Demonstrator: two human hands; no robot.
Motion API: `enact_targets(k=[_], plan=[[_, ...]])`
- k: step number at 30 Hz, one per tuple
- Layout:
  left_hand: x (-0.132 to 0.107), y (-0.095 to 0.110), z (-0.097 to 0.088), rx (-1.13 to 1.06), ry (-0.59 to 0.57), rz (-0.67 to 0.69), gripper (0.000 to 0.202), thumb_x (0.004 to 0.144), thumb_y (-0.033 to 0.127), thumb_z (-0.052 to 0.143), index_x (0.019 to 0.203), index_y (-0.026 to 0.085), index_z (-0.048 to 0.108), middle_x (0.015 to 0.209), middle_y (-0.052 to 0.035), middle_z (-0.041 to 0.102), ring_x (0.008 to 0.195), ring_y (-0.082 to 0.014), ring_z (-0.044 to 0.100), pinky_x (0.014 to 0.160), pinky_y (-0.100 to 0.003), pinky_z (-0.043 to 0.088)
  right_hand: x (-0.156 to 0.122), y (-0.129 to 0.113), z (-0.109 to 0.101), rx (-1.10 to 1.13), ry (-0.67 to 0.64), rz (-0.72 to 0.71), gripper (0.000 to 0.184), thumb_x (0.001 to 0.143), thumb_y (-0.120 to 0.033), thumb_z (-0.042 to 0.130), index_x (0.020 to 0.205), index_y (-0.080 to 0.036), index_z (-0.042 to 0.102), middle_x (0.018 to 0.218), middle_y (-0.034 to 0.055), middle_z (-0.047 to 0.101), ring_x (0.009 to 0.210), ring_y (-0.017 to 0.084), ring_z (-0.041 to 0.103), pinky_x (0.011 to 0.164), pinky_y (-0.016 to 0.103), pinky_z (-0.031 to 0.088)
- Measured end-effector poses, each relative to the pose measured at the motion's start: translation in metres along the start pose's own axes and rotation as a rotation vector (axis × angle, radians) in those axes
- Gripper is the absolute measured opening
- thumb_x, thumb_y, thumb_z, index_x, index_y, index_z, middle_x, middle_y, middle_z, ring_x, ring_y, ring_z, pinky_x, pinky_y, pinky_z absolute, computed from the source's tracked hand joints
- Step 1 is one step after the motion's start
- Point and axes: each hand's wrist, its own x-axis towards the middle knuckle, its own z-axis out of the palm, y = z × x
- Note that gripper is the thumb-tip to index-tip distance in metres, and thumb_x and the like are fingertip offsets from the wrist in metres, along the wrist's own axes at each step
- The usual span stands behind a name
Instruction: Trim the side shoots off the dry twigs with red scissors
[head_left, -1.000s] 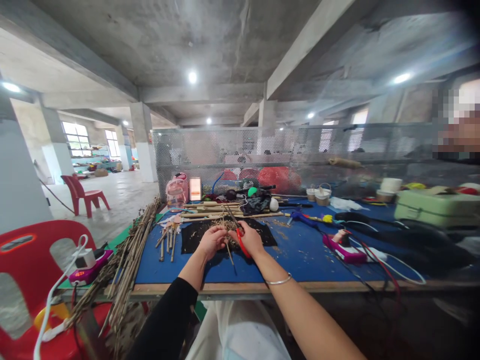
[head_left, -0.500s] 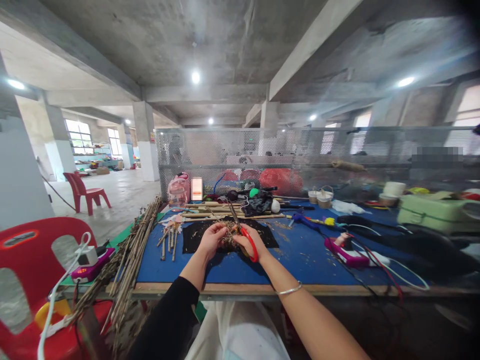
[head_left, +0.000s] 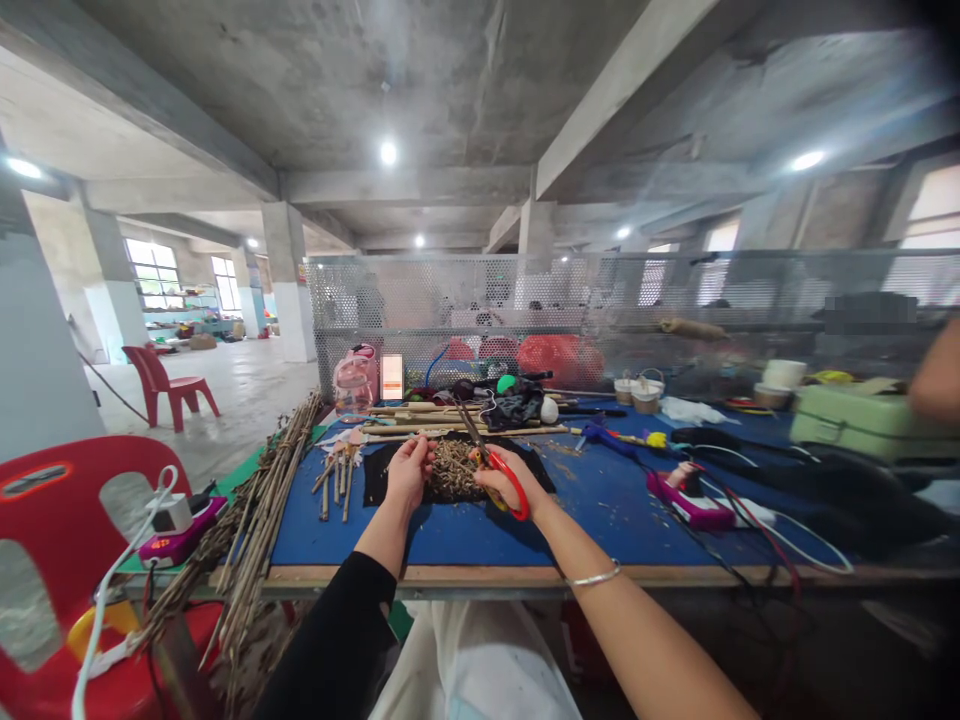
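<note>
My right hand [head_left: 519, 474] is closed on a pair of scissors [head_left: 516, 497] with red handles, which hangs on the hand while the dark blades point up and away to the left. To the left, my left hand [head_left: 409, 474] has its fingertips pinched together; whatever is between them is too small to make out. Between the two hands lies a heap of dry, brown plant bits [head_left: 454, 474], chopped or crumbled. It rests on a black cloth [head_left: 376, 484] spread over the blue tabletop [head_left: 465, 545]. Left of the cloth are several short cut stalks [head_left: 345, 480].
A bundle of long dry stalks [head_left: 270, 490] leans over the table's left edge. Behind the cloth lie sticks [head_left: 420, 412], a lit phone [head_left: 392, 377] and a pink bag [head_left: 356, 380]. Purple power strips [head_left: 690, 503] with cables sit at both sides. Another person's arm [head_left: 937, 370] shows at far right.
My hands have drawn apart: the left moved left, the right slightly right with the scissors. More of the plant heap shows between them. Another person's arm has come in at the right edge.
</note>
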Motion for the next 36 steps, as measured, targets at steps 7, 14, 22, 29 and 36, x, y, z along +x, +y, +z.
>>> enact_targets(k=[7, 14, 22, 29, 36], plan=[[-0.002, -0.008, -0.001, 0.426, 0.114, 0.119, 0.035, 0.075, 0.051, 0.047, 0.065, 0.017, 0.048, 0.052, 0.0014, 0.054, 0.043, -0.0091, 0.048, 0.041, -0.019, 0.035, -0.007, -0.003, 0.000, 0.062, -0.027, 0.047, 0.037, 0.059, -0.021, 0.051, 0.096, -0.017, 0.050, 0.050, -0.0090, 0.046, 0.034, 0.006, 0.035, 0.035, 0.018, 0.027], [-0.008, -0.004, -0.001, 0.596, 0.094, 0.290, 0.036, 0.081, 0.048, 0.037, 0.058, 0.020, 0.042, 0.048, 0.0027, 0.047, 0.040, -0.0088, 0.040, 0.044, -0.019, 0.032, -0.015, -0.011, 0.000, 0.084, -0.125, 0.088, 0.034, 0.060, -0.022, 0.050, 0.093, -0.017, 0.047, 0.049, -0.0080, 0.050, 0.034, 0.006, 0.037, 0.035, 0.018, 0.027], [-0.020, -0.004, 0.006, 0.788, 0.014, 0.404, 0.032, 0.079, 0.041, 0.046, 0.055, 0.020, 0.049, 0.050, 0.0014, 0.048, 0.052, -0.0118, 0.044, 0.058, -0.020, 0.034, -0.009, -0.021, 0.018, 0.222, 0.021, 0.135, 0.037, 0.057, -0.022, 0.049, 0.094, -0.018, 0.046, 0.049, -0.0085, 0.049, 0.032, 0.006, 0.036, 0.033, 0.018, 0.029], [-0.009, -0.002, -0.003, 0.674, 0.209, 0.325, 0.020, 0.069, 0.030, 0.059, 0.084, 0.018, 0.063, 0.051, 0.0004, 0.055, 0.054, -0.0146, 0.051, 0.057, -0.022, 0.036, -0.007, -0.016, 0.024, 0.140, 0.100, 0.112, 0.032, 0.059, -0.024, 0.051, 0.090, -0.018, 0.047, 0.048, -0.0084, 0.048, 0.031, 0.006, 0.033, 0.033, 0.018, 0.023], [-0.001, -0.004, -0.006, 0.436, 0.186, 0.149, 0.046, 0.079, 0.052, 0.036, 0.085, 0.013, 0.060, 0.050, -0.0010, 0.054, 0.036, -0.0095, 0.038, 0.039, -0.021, 0.026, -0.006, 0.000, 0.026, -0.063, 0.122, 0.001, 0.030, 0.057, -0.022, 0.054, 0.086, -0.016, 0.051, 0.053, -0.0070, 0.046, 0.042, 0.006, 0.039, 0.041, 0.018, 0.031]])
